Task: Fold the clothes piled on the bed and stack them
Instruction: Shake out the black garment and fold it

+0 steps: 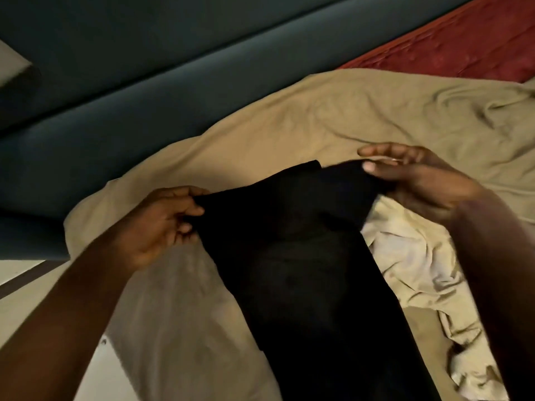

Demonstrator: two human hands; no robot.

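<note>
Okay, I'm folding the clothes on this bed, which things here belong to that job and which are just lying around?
Part of the job:
black garment, gripped by the left hand and pinched by the right hand
crumpled pale cloth, probably another garment to fold

Just lying about:
tan sheet
red cover
dark teal padded panel

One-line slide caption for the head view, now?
Left hand and right hand hold the far edge of a black garment over the tan sheet.
</note>
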